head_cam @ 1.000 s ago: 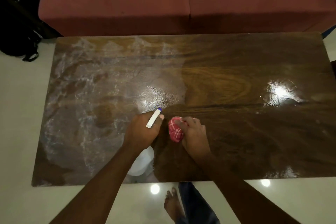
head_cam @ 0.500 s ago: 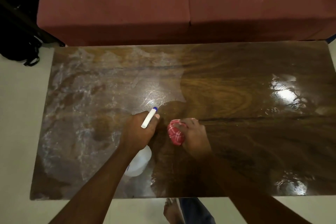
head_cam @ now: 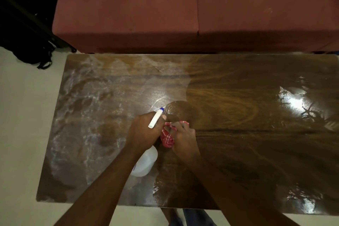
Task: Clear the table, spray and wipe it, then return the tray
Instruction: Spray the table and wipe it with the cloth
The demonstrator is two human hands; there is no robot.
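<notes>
The dark wooden table (head_cam: 238,134) fills the view; its left half is streaked with whitish wet film, its right half looks glossy. My left hand (head_cam: 143,132) grips a white spray bottle (head_cam: 145,163) by the neck, its blue-tipped nozzle (head_cam: 157,115) pointing away over the table's middle. Right beside it, my right hand (head_cam: 185,139) holds a bunched red-and-white checked cloth (head_cam: 167,138) against the tabletop. The two hands nearly touch. No tray is in view.
A reddish-brown sofa (head_cam: 183,9) runs along the table's far edge. A black bag (head_cam: 31,49) lies on the pale floor at the far left. My bare foot and trouser leg (head_cam: 192,216) show under the near edge.
The view has tilted so the table sits lower in frame. My right hand and the cloth have drawn closer to the left hand; the cloth looks more spread under the fingers.
</notes>
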